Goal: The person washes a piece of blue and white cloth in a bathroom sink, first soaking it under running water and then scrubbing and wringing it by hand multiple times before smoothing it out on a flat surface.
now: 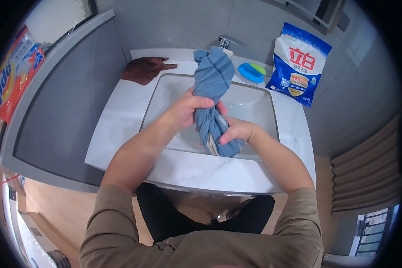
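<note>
A twisted blue cloth (215, 75) with a dark stripe and some pale patches hangs over the white sink basin (254, 100). Around its middle my left hand (191, 106) is closed, thumb across the front. Lower down, my right hand (237, 130) grips the bunched end, its thumb lying over the folds. The cloth's upper end reaches up in front of the chrome faucet (225, 41) and covers part of it. Some of the fingers of both hands are hidden behind the fabric.
Left of the basin, a brown cloth (144, 69) lies on the white marbled countertop (207, 171). A blue and green scrub brush (251, 73) rests at the back right, beside a blue and white detergent bag (298, 65). A Tide bag (11, 73) stands beyond the grey partition (70, 100).
</note>
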### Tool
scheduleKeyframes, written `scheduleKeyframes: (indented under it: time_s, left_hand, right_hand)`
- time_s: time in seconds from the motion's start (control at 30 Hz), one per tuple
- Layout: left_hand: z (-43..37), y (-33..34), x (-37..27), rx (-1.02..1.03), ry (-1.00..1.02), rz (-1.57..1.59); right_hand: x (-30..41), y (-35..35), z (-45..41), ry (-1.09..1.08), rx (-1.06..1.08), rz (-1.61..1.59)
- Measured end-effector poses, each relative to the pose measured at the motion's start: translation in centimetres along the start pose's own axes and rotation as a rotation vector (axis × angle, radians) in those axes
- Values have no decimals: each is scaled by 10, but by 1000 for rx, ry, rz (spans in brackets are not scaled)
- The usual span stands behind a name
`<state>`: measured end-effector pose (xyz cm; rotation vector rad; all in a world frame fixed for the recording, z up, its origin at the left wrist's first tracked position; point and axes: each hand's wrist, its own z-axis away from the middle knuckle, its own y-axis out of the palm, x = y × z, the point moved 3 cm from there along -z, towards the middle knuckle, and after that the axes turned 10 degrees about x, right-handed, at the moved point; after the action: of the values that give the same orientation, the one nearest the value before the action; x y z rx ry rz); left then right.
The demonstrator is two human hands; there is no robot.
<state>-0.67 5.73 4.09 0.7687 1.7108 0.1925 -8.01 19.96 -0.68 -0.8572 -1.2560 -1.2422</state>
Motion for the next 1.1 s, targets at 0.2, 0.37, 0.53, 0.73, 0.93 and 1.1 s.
scheduleKeyframes:
  time_s: [0.2, 0.37, 0.53, 0.73, 0.93, 1.1]
  left_hand:
    - [-13, -26, 16, -327, 111, -379]
    - [-16, -35, 21, -671, 122, -841]
    - [-14, -47, 16, -777, 48, -1073]
    - [1, -22, 1, -719, 75, -1243]
    - [20, 22, -52, -162, 114, -1007]
    - [24, 46, -63, -153, 312, -1932]
  right_hand:
    - [18, 14, -29, 221, -493, 645]
    - [8, 7, -47, 562, -750, 1069]
    - [13, 11, -57, 596, -788, 1138]
    - [1, -3, -53, 48, -598, 722]
    - [47, 3, -15, -211, -275, 298]
    - [58, 17, -2, -127, 248, -106]
